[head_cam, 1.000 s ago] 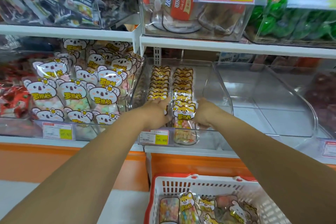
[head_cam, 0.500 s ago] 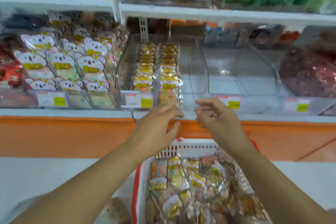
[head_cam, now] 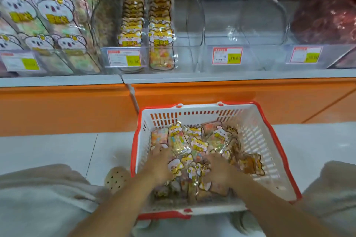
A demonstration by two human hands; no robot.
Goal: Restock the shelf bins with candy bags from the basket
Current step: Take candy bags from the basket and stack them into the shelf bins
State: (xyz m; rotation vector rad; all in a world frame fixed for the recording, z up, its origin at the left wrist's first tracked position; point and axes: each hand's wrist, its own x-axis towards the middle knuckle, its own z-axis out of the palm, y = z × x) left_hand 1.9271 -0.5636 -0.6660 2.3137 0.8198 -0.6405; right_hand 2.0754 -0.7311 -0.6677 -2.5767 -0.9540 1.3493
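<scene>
Restocking so far: 2 rows of shelved bags (head_cam: 147,23) are standing upright in the middle bin (head_cam: 187,25), upper centre of the frame; the strip along that bin's right side is showing bare.
Remaining: loose bags (head_cam: 198,146) are lying in a heap over the floor of the basket (head_cam: 256,140), lower centre, so the job is looking partly done, with plenty waiting to go up.
Next bin: the right bin (head_cam: 240,25), just right of the middle one, is appearing empty through its clear walls.
Step in hand: both hands are resting inside the basket, probably picking the next batch.
Left hand (head_cam: 160,163): it is lying on the heap's left side, fingers pointing toward the far wall and touching bags; blur is hiding whether they are grasping or lying released, so I cannot tell.
Right hand (head_cam: 218,169): it is lying on the heap's near centre, bags poking out around it; blur is hiding its grip too, so I cannot tell.
Bags versus fingers: the heap is sitting directly under and ahead of both sets of fingers; no bag is showing lifted clear of it.
</scene>
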